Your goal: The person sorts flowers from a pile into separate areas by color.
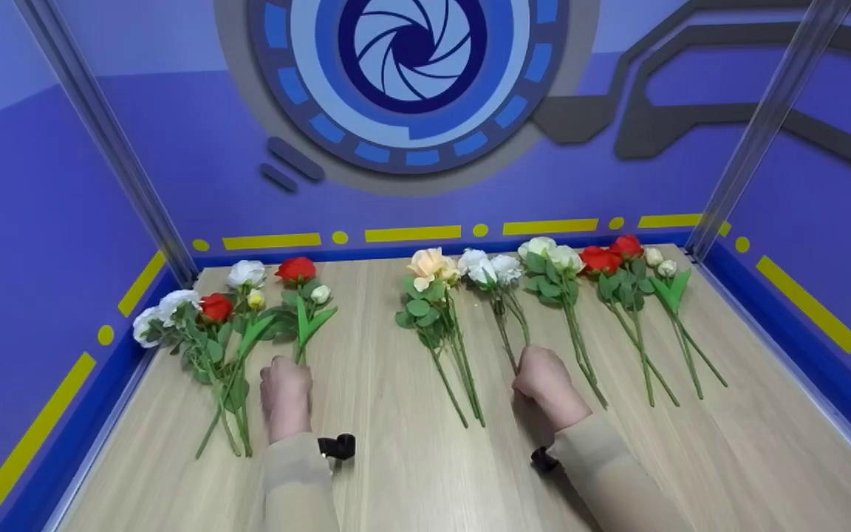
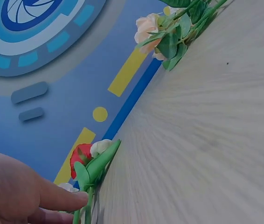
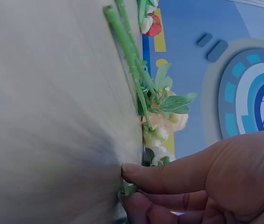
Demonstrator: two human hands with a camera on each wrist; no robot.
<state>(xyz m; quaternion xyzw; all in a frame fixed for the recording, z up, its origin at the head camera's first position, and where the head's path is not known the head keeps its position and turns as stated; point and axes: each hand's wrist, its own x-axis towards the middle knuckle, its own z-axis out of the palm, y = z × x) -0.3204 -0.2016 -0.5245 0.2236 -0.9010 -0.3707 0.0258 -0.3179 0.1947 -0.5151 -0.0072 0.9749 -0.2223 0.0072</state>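
Sleeves (image 1: 296, 488) nearest you: beige cloth, black clips (image 1: 337, 446) at the wrists. Desk (image 1: 381, 473) under everything, pale wood grain. Next, your hands: your left hand (image 1: 286, 391) pinches stems of a red rose (image 1: 297, 270) and a white bud (image 1: 320, 295); your right hand (image 1: 547, 380) pinches stems of white flowers (image 1: 490, 268), a blunt stem end showing between thumb and finger in the right wrist view. Key relation: both held pairs lie beyond your hands, long axis running away from you; the right pair leans left, the left one goes nearly straight out. Peach flowers (image 1: 429, 266) lie between your hands, nearer your right, bare stems aimed back at you. Mixed bunch (image 1: 204, 347) just left of your left hand, leafy, stems crossing. Right of your right hand: pale green flowers (image 1: 566, 258), red roses (image 1: 600, 260), round buds (image 1: 666, 268), all blooms outward. Petals ruffled, fabric-looking; buds smooth, egg-shaped; stems thin, slightly knobbly. Farthest: purple-blue back wall (image 1: 366, 207), flat yellow dashes (image 1: 413, 234), round shutter emblem (image 1: 413, 44).
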